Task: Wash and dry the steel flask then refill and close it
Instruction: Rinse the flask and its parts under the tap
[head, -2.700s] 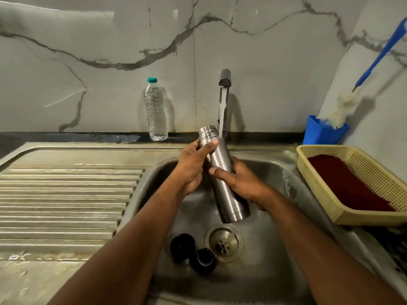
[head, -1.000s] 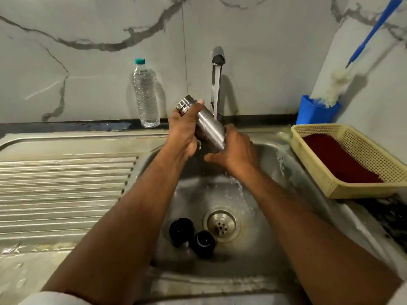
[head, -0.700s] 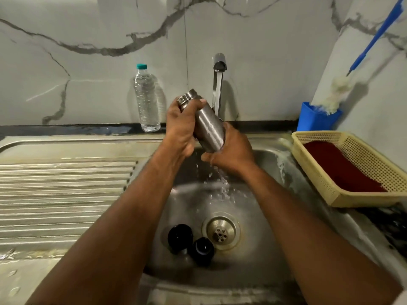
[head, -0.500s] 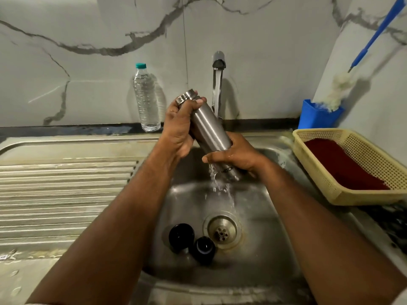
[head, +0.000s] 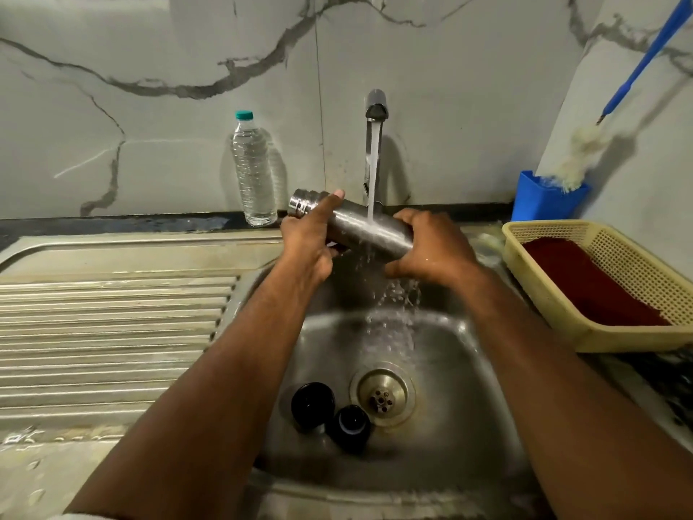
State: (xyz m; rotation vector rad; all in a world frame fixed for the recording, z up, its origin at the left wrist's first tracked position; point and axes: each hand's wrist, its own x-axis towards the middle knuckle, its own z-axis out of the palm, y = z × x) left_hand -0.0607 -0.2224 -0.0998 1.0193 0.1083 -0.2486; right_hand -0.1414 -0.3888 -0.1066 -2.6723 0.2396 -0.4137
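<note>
The steel flask lies almost level above the sink basin, its open threaded neck pointing left. My left hand grips the neck end with a finger laid along the top. My right hand wraps round the base end. Water runs from the tap onto the middle of the flask and splashes down into the basin. Two black cap pieces lie on the basin floor, left of the drain.
A clear plastic water bottle with a teal cap stands on the back ledge. A ribbed draining board lies to the left. At right sit a yellow basket holding a red cloth and a blue holder with a blue-handled brush.
The flask has swung from steeply tilted to nearly level under the stream. My right hand slid to its base end, and my left hand keeps hold of the neck.
</note>
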